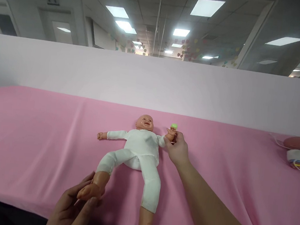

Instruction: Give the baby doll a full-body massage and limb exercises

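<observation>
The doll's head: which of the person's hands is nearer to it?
Right. The right hand is at the doll's hand, to one side of the doll's head; the left hand holds a foot, farther away.

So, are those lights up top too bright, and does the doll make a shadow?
In the head view, the ceiling lights look glaring, almost plain white; also in the head view, a soft shadow darkens the sheet between the legs of the doll, and the picture's top right corner goes very dark.
</observation>
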Tool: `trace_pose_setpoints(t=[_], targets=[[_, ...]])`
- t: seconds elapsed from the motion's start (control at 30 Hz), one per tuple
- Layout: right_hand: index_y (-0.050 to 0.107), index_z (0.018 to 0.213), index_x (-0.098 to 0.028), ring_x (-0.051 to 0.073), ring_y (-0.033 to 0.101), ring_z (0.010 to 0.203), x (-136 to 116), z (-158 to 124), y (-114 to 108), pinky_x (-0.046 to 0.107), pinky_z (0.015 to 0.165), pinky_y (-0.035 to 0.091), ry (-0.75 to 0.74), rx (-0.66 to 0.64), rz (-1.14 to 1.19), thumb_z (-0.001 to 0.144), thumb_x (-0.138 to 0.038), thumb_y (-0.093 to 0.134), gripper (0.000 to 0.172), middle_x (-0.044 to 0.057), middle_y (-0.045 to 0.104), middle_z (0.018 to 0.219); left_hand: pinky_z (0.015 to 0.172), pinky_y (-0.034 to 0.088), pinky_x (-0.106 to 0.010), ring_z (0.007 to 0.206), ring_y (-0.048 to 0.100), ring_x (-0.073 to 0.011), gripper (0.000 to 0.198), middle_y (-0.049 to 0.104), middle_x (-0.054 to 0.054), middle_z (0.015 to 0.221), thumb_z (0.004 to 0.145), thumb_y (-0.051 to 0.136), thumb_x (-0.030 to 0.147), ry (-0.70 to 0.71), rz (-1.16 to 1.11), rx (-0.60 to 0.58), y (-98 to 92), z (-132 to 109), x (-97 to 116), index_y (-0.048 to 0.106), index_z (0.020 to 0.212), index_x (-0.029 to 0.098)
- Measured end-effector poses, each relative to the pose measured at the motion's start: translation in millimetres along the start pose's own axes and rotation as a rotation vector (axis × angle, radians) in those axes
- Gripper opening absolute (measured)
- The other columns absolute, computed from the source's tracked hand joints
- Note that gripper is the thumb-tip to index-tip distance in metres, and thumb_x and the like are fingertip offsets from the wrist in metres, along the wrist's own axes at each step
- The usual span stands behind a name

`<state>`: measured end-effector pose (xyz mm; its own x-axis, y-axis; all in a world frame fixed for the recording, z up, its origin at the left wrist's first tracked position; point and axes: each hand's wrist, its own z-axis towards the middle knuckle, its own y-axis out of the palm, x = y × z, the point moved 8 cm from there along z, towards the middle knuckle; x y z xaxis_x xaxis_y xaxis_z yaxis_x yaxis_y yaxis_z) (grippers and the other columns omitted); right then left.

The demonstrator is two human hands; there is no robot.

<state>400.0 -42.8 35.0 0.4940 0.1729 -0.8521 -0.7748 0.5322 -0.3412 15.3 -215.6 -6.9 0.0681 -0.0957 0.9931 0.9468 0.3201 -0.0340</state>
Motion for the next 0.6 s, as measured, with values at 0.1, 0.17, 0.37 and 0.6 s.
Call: trace_pose_setpoints(t=[0.1, 0.17, 0.37, 0.6], targets=[[0.061, 0.124, -0.029, 0.024, 0.072, 0.094, -23.5, -12.0, 14.1, 0.038, 0.085, 0.056, -0.150, -0.071, -0.032, 0.086, -0.037, 0.068, 0.040, 0.005, 0.075, 0.116, 0.110, 0.055, -0.051, 0.135, 0.060, -0.0363, 0.040, 0.061, -0.004, 0.150, 0.083, 0.076, 0.054, 0.101, 0.047, -0.024, 11.5, 5.1, 25.1, 0.069, 0.116, 0.032], [0.063, 0.122, -0.029, 0.024, 0.070, 0.098, -38.4, -21.5, 25.9, 0.038, 0.085, 0.055, -0.245, -0.135, -0.084, 0.087, -0.033, 0.067, 0.036, 0.004, 0.075, 0.115, 0.113, 0.053, -0.051, 0.140, 0.055, -0.0344, 0.034, 0.060, -0.003, 0.150, 0.087, 0.073, 0.051, 0.174, 0.064, -0.065, 23.3, 12.2, 37.8, 0.068, 0.117, 0.034], [0.071, 0.110, -0.024, 0.025, 0.064, 0.108, -72.8, -46.4, 52.7, 0.040, 0.098, 0.049, -0.539, -0.308, -0.320, 0.092, -0.020, 0.062, 0.020, 0.004, 0.075, 0.113, 0.104, 0.060, -0.049, 0.118, 0.070, -0.0287, 0.035, 0.057, -0.008, 0.151, 0.092, 0.069, 0.045, 0.257, 0.036, -0.300, 73.4, 45.7, 55.2, 0.063, 0.120, 0.027], [0.071, 0.106, -0.021, 0.024, 0.061, 0.115, -77.3, -53.3, 64.8, 0.037, 0.104, 0.045, -0.618, -0.393, -0.469, 0.091, -0.009, 0.059, 0.023, 0.007, 0.073, 0.113, 0.095, 0.062, -0.044, 0.100, 0.072, -0.0197, 0.040, 0.052, -0.010, 0.153, 0.089, 0.073, 0.043, 0.218, -0.048, -0.406, 113.2, 76.9, 58.5, 0.060, 0.121, 0.023]])
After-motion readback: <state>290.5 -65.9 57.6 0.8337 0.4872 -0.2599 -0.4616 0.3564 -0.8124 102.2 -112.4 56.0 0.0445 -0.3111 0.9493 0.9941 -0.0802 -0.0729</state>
